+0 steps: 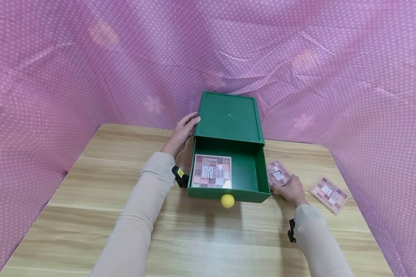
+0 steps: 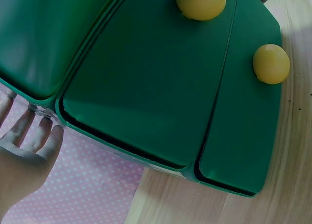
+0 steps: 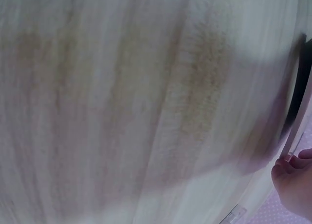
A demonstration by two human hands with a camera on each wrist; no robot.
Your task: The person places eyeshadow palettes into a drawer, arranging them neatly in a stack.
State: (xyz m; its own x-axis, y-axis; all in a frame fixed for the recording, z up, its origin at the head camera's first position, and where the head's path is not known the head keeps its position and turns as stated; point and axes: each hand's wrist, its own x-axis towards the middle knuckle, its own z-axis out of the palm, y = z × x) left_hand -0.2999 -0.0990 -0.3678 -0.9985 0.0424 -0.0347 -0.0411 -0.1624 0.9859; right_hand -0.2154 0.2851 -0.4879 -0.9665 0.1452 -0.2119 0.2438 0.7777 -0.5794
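A pink dotted cloth [image 1: 152,65] rises behind a wooden table [image 1: 100,181], and on the table stands a green cabinet [image 1: 230,115], best kept braced so it does not slide or twist. Its top drawer [image 1: 244,169] is pulled out, with bare space on the right that should make the easiest landing spot. The left hand [image 1: 182,134] lies along the cabinet's left side with fairly straight fingers; light, steady pressure there would serve. The right hand [image 1: 292,189] is narrowed to a pinch on the near edge of the held palette [image 1: 278,172], just beside the drawer's right wall; I would lift it over that wall, level, and lower it gently. A second palette [image 1: 212,171] lies in the drawer's left part, a third palette [image 1: 330,194] on the table to the right, and a yellow knob [image 1: 227,201] sits on the drawer front
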